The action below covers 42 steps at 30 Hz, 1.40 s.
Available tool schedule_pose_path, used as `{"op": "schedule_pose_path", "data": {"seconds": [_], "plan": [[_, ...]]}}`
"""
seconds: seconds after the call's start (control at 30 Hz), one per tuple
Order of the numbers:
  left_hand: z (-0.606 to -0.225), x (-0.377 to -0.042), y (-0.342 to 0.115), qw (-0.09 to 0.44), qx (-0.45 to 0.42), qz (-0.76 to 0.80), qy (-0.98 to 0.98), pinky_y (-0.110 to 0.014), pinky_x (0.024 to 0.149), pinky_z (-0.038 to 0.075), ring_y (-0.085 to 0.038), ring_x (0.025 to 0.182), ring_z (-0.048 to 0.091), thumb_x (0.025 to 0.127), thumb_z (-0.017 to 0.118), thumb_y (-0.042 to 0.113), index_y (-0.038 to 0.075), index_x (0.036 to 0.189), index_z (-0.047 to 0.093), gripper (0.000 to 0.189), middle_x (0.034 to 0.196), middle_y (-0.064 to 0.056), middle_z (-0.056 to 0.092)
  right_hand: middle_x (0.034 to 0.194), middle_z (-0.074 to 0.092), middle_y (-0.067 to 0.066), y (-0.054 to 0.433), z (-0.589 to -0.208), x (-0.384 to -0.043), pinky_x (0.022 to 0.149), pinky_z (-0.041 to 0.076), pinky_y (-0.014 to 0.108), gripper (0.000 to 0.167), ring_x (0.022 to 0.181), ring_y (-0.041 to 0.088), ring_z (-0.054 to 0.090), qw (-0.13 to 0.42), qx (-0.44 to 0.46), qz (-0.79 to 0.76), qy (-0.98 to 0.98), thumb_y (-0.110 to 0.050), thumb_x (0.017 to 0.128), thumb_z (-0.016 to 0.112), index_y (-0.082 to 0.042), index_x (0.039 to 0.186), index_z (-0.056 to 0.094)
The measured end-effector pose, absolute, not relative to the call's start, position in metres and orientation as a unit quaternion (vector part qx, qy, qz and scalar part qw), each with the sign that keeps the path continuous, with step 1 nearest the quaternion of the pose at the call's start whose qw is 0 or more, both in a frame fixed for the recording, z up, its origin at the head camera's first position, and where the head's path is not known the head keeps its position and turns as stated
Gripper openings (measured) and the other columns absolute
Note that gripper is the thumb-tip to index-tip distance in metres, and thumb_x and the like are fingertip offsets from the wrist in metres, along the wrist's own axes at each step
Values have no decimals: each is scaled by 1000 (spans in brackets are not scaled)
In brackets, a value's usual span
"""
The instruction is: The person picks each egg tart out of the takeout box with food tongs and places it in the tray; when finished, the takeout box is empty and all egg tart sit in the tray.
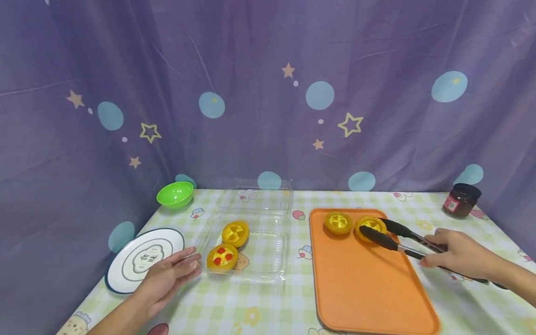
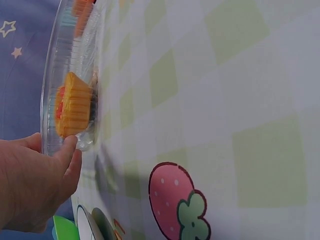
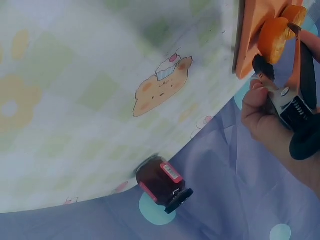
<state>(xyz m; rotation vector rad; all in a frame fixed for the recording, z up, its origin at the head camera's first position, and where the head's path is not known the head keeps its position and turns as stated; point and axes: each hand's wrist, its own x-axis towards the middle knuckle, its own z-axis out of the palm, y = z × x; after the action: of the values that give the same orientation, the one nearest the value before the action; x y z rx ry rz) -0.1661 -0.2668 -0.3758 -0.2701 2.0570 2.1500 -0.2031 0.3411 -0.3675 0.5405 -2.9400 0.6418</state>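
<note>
My right hand [image 1: 460, 253] grips black-and-silver tongs [image 1: 412, 251], whose black tips sit on either side of an egg tart [image 1: 370, 228]. That tart is at the back right of the orange tray [image 1: 368, 288]; a second tart [image 1: 338, 223] lies to its left. On the left, my left hand [image 1: 169, 279] pinches the near left edge of a clear plastic container [image 1: 268, 260], thumb and fingers at its rim in the left wrist view. Inside it, a red-dotted tart [image 1: 222, 257] lies in front of a yellow-topped tart [image 1: 235, 233]. The container's lid [image 1: 255, 197] stands open behind.
A white plate [image 1: 125, 260] with a dark rim lies left of my left hand. Behind it is a green bowl [image 1: 176, 195]. A dark jar [image 1: 460, 201] with a black lid stands at the back right. Purple curtain [image 1: 259, 46] hangs around the checked tablecloth [image 1: 234, 307].
</note>
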Motion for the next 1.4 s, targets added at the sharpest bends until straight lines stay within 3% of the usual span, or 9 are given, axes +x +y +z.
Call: {"op": "schedule_pose_path", "data": {"seconds": [0.1,0.17,0.23,0.37,0.57,0.7,1.23,1.4], "plan": [[-376,-166,-267,80,-89,715,689,-35,98,52,-14,111,58,94,55,-3,-11,147,22,63,144,-26,39,76,45,-3,342,-364,-203,50,30,20,67,62,3,36,45,155,198,-967,-34,74,80,14,117,61],[-376,-166,-268,81,-87,714,690,-35,98,52,-15,111,58,94,55,-3,-11,147,21,63,144,-27,39,83,54,6,343,-361,-204,54,38,22,73,68,8,45,52,150,189,-969,-36,73,81,16,118,59],[-376,-166,-268,80,-86,714,690,-34,98,52,-15,111,58,94,55,-3,-11,147,22,63,144,-27,40,94,59,16,342,-357,-204,61,47,29,77,76,18,55,60,146,182,-971,-39,72,82,16,120,58],[-376,-166,-268,78,-83,714,691,-34,98,52,-15,111,59,94,56,-2,-11,147,22,63,142,-26,42,109,59,25,337,-347,-206,69,53,44,81,86,33,60,78,147,173,-971,-42,69,84,15,120,58],[-376,-165,-267,76,-84,713,692,-34,98,52,-15,110,59,94,56,-2,-11,147,22,62,142,-26,42,95,57,5,324,-337,-203,58,43,24,78,74,10,49,96,169,178,-965,-40,68,85,12,120,60],[-376,-165,-267,77,-83,713,692,-34,98,52,-14,111,58,94,55,-3,-11,146,22,62,142,-26,41,87,48,-2,312,-331,-201,52,32,19,77,68,3,38,106,186,193,-958,-38,68,85,11,121,60],[-375,-166,-266,71,-84,717,689,-33,97,52,-15,110,59,94,57,-2,-11,146,22,64,139,-24,46,80,41,-4,261,-313,-199,49,29,20,77,60,3,32,109,251,215,-938,-39,67,86,5,125,60],[-374,-165,-266,71,-85,716,689,-34,98,52,-14,109,59,94,57,-2,-11,146,22,63,139,-24,46,85,41,-3,252,-311,-200,49,28,22,82,63,5,32,80,246,226,-939,-40,69,84,5,130,56]]}}
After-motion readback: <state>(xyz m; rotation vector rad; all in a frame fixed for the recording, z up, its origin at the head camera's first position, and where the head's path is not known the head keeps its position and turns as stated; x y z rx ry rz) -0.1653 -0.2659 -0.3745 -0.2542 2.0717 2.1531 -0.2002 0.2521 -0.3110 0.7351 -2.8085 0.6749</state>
